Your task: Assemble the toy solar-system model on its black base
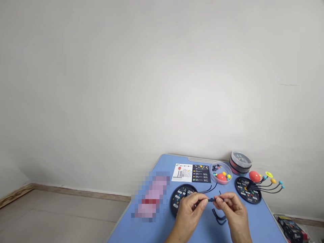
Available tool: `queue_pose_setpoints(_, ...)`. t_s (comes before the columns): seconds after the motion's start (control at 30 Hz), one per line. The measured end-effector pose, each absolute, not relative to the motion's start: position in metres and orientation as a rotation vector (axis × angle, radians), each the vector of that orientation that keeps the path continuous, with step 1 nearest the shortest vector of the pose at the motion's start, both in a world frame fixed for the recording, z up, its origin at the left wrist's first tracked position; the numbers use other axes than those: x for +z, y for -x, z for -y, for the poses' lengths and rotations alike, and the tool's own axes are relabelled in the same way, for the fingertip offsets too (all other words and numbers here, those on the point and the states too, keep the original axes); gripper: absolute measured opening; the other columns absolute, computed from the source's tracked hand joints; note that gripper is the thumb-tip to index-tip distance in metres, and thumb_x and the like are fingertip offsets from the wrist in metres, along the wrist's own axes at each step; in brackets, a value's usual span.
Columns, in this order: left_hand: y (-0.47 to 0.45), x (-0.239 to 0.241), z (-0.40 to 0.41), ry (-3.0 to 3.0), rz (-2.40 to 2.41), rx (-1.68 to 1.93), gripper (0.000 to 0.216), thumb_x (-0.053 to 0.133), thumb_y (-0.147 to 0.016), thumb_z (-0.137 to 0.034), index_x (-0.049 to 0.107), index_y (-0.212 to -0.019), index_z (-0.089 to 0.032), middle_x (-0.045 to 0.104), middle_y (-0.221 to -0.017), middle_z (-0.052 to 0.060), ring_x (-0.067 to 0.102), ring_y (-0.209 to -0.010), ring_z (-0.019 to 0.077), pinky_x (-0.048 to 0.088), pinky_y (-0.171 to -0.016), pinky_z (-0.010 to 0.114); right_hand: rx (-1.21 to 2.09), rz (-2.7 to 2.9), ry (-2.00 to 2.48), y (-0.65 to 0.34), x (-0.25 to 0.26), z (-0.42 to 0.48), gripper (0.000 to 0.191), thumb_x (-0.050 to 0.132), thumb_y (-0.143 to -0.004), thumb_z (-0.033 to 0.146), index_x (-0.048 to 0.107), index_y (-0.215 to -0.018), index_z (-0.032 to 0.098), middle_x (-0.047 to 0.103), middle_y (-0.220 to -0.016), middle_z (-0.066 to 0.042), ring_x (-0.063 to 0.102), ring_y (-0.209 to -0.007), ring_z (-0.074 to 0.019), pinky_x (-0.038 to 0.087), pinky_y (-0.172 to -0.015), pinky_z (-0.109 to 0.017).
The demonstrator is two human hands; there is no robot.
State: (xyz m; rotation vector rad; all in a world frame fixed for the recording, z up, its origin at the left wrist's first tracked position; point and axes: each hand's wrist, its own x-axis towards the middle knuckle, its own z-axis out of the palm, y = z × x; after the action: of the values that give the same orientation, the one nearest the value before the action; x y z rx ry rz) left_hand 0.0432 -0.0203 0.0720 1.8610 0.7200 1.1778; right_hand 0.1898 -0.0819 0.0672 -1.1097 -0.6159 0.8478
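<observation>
head view, squeezed and small at the bottom of the frame: a thin black arm rod [210, 199] is pinched between both hands, just above the blue worktop [162, 165]. the left hand [188, 207] closes its fingertips on the rod's left end, where a curved black wire runs up and away to the right; the right hand [231, 206] closes thumb and forefinger on the right end. whether the two ends are one piece or two being joined is, i think, too small to tell.

under the left hand lies a black round base [180, 199] with small labels on it. a few loose black rods [219, 217] lie on the worktop near the right hand. farther off sit a clear bowl [221, 173] of coloured balls, an instruction sheet [191, 172] to its left, and a lidded tub [240, 162] to its right. at far right stands a finished model [253, 187] with coloured balls on arms. a blurred pink patch lies at left.

to do this well, i judge: grip close to the meeting point, keep both ends in line, and press straight rather than bending the thin rod.
</observation>
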Motion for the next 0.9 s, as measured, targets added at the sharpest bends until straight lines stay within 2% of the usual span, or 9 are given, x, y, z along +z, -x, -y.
queue_pose_setpoints(0.1, -0.048, 0.069, 0.020, -1.704, -0.739, 1.155, 0.018, 0.067, -0.077, -0.030, 0.076, -0.090, -0.020, 0.073, -0.080, 0.005, 0.066, -0.073, 0.0193, 0.053, -0.063, 0.023, 0.817, 0.590, 1.103, -0.187, 0.056, 0.079, 0.039, 0.092, -0.051, 0.045, 0.069, -0.069, 0.018, 0.075, -0.070, -0.005, 0.068, -0.066, -0.0193, 0.058, -0.069, -0.034)
queue_pose_setpoints(0.17, -0.053, 0.066, 0.019, -1.578, -0.736, 1.127, 0.020, 0.073, -0.070, -0.029, 0.076, -0.088, -0.019, 0.073, -0.080, 0.005, 0.067, -0.077, 0.0210, 0.056, -0.065, 0.025, 0.812, 0.579, 1.091, -0.185, 0.049, 0.077, 0.039, 0.091, -0.052, 0.045, 0.069, -0.069, 0.018, 0.074, -0.068, -0.004, 0.067, -0.065, -0.0194, 0.057, -0.066, -0.033)
queue_pose_setpoints(0.23, -0.057, 0.062, 0.018, -1.488, -0.731, 1.081, 0.019, 0.075, -0.069, -0.030, 0.076, -0.083, -0.018, 0.071, -0.075, 0.004, 0.066, -0.067, 0.0184, 0.054, -0.055, 0.022, 0.826, 0.585, 1.084, -0.183, 0.044, 0.076, 0.038, 0.091, -0.053, 0.045, 0.068, -0.068, 0.019, 0.072, -0.065, -0.003, 0.066, -0.063, -0.0189, 0.057, -0.064, -0.032)
queue_pose_setpoints(0.33, -0.059, 0.055, 0.015, -1.434, -0.723, 1.033, 0.021, 0.076, -0.069, -0.034, 0.077, -0.080, -0.017, 0.071, -0.073, 0.004, 0.059, -0.050, 0.0128, 0.045, -0.040, 0.018, 0.847, 0.624, 1.079, -0.181, 0.043, 0.076, 0.037, 0.090, -0.056, 0.045, 0.069, -0.069, 0.019, 0.070, -0.063, -0.002, 0.065, -0.063, -0.0184, 0.055, -0.064, -0.031)
queue_pose_setpoints(0.47, -0.058, 0.051, 0.011, -1.494, -0.695, 1.059, 0.024, 0.075, -0.072, -0.039, 0.080, -0.083, -0.018, 0.070, -0.074, 0.005, 0.055, -0.045, 0.0108, 0.041, -0.036, 0.018, 0.806, 0.647, 1.083, -0.178, 0.049, 0.080, 0.038, 0.084, -0.064, 0.051, 0.071, -0.079, 0.019, 0.071, -0.068, -0.003, 0.065, -0.067, -0.0185, 0.054, -0.067, -0.030)
queue_pose_setpoints(0.53, -0.056, 0.054, 0.011, -1.576, -0.695, 1.116, 0.022, 0.072, -0.076, -0.039, 0.081, -0.082, -0.020, 0.069, -0.071, 0.004, 0.055, -0.047, 0.0115, 0.043, -0.039, 0.019, 0.775, 0.647, 1.107, -0.180, 0.052, 0.083, 0.039, 0.083, -0.065, 0.053, 0.072, -0.080, 0.019, 0.072, -0.072, -0.004, 0.066, -0.068, -0.0190, 0.054, -0.068, -0.031)
queue_pose_setpoints(0.67, -0.052, 0.062, 0.012, -1.722, -0.726, 1.233, 0.020, 0.070, -0.080, -0.038, 0.081, -0.075, -0.022, 0.066, -0.064, 0.003, 0.060, -0.062, 0.0165, 0.048, -0.058, 0.023, 0.718, 0.666, 1.167, -0.192, 0.051, 0.086, 0.038, 0.083, -0.063, 0.053, 0.074, -0.078, 0.019, 0.071, -0.074, -0.004, 0.061, -0.063, -0.0159, 0.053, -0.065, -0.029)
queue_pose_setpoints(0.9, -0.051, 0.065, 0.013, -1.719, -0.733, 1.180, 0.022, 0.067, -0.081, -0.038, 0.080, -0.077, -0.021, 0.061, -0.065, 0.002, 0.055, -0.061, 0.0155, 0.041, -0.056, 0.022, 0.750, 0.559, 1.128, -0.188, 0.044, 0.084, 0.038, 0.087, -0.059, 0.050, 0.076, -0.077, 0.018, 0.074, -0.076, -0.005, 0.066, -0.066, -0.0185, 0.056, -0.066, -0.030)
